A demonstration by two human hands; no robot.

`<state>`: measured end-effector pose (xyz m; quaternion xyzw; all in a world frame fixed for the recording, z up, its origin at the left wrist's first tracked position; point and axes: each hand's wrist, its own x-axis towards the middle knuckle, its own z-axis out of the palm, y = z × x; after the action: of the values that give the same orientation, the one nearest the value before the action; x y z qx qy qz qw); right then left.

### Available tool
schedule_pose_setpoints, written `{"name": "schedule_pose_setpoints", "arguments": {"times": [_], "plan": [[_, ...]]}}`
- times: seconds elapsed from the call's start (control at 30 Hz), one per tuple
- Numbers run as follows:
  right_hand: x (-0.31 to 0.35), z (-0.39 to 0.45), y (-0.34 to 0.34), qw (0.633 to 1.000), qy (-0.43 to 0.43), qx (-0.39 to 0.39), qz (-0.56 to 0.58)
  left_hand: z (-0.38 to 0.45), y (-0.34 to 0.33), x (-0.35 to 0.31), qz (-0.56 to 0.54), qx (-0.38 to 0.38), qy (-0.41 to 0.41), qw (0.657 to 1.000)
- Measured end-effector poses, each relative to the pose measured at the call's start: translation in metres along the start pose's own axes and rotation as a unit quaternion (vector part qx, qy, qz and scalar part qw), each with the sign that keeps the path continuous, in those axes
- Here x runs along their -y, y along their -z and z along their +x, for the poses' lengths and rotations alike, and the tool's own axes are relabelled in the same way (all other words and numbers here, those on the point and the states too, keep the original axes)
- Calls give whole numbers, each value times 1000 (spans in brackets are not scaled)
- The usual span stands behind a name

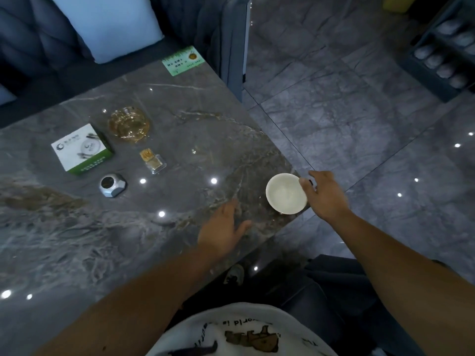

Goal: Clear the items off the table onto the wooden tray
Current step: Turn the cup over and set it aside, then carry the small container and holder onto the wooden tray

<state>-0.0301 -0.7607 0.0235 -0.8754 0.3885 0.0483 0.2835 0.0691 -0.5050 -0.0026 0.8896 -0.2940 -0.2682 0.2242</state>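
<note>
A white bowl [285, 193] stands at the right edge of the grey marble table [180, 129]. My right hand [325, 195] grips the bowl's right rim, thumb on top. My left hand [223, 232] rests flat on the table left of the bowl, fingers apart, holding nothing. Further left lie a white and green box [82, 148], an amber glass ashtray [128, 123], a clear toothpick holder [153, 160] and a small silver faceted object [112, 185]. No wooden tray is in view.
A green card [183, 60] is stuck at the table's far corner. A dark sofa with a pale cushion [108, 24] stands behind the table. Glossy tiled floor [359, 111] lies to the right, with a dark rack [447, 52] at the far right.
</note>
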Motion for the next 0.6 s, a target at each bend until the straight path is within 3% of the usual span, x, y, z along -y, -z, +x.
{"name": "schedule_pose_setpoints", "arguments": {"times": [0.23, 0.6], "plan": [[65, -18, -20, 978, 186, -43, -82, -35, 37, 64, 65, -104, -12, 992], [160, -53, -89, 938, 320, 57, -122, -83, 81, 135, 95, -168, 42, 980]]}}
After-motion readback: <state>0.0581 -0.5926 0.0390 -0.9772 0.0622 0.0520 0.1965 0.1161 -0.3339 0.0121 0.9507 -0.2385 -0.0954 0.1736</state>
